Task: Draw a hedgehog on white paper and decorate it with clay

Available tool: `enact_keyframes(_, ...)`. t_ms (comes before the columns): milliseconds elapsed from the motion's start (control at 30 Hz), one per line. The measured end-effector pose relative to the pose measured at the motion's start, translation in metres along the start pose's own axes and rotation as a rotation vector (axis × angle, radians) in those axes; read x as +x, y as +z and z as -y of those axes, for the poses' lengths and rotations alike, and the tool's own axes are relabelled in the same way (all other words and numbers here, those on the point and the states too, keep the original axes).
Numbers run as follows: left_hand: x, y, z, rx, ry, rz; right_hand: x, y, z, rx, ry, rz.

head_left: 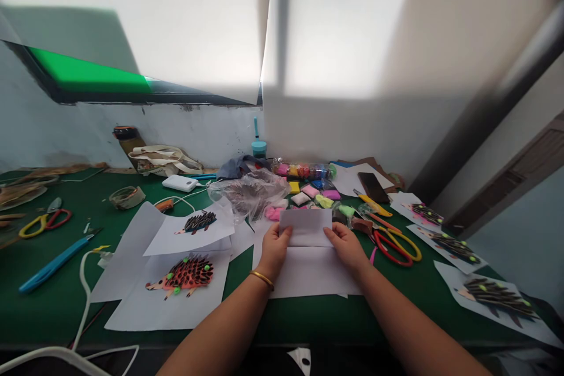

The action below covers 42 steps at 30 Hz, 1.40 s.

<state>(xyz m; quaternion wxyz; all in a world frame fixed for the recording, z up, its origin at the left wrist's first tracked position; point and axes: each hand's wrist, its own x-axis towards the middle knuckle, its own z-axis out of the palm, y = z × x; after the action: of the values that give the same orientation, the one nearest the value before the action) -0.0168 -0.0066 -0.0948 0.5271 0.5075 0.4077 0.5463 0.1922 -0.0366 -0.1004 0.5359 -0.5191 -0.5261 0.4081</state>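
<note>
Hands (275, 249) gripping paper (305, 228), fingertips partly hidden

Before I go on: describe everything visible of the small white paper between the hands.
The small white paper looks plain, smooth and oblong, wider than tall, softly shaded. The left hand and right hand pinch its sides, thumbs in front. It sits over larger white paper on the green table; whether a fold joins them, I cannot tell.
</note>
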Motion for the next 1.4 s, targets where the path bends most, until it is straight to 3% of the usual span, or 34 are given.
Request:
enact_keyframes(100, 0.000, -0.002, -0.004, 0.058, 0.031, 0.006, 0.004, -0.005, 0.007, 0.047, -0.030, 0.019)
enact_keyframes(200, -0.002, -0.002, -0.008, 0.116, 0.078, 0.031, 0.007, -0.014, 0.029, -0.118, -0.148, 0.008)
enact_keyframes(367, -0.009, 0.002, -0.011, 0.331, 0.276, 0.130, 0.008, -0.018, 0.077, -0.518, -0.268, 0.272)
enact_keyframes(500, -0.011, 0.001, -0.013, 0.367, 0.328, 0.141, 0.009, -0.013, 0.091, -0.712, -0.276, 0.319)
enact_keyframes(633, -0.007, 0.001, -0.014, 0.226, 0.212, 0.086, 0.010, -0.011, 0.086, -0.721, -0.275, 0.308)
enact_keyframes(767, -0.003, 0.004, -0.016, -0.102, 0.026, 0.045, 0.006, -0.008, 0.072, -0.488, -0.210, 0.135)
enact_keyframes(900, -0.007, 0.010, -0.017, -0.346, -0.143, 0.241, -0.004, 0.006, 0.058, -0.335, -0.156, -0.012)
enact_keyframes(1000, -0.013, 0.014, -0.015, -0.290, -0.142, 0.339, -0.009, 0.017, 0.045, -0.262, -0.147, -0.029)
enact_keyframes(1200, -0.014, 0.016, -0.009, 0.007, -0.075, 0.257, -0.011, 0.023, 0.016, -0.096, -0.044, -0.007)
enact_keyframes(1400, -0.011, 0.015, -0.002, 0.078, -0.014, 0.189, -0.010, 0.020, 0.008, -0.096, -0.043, -0.018)
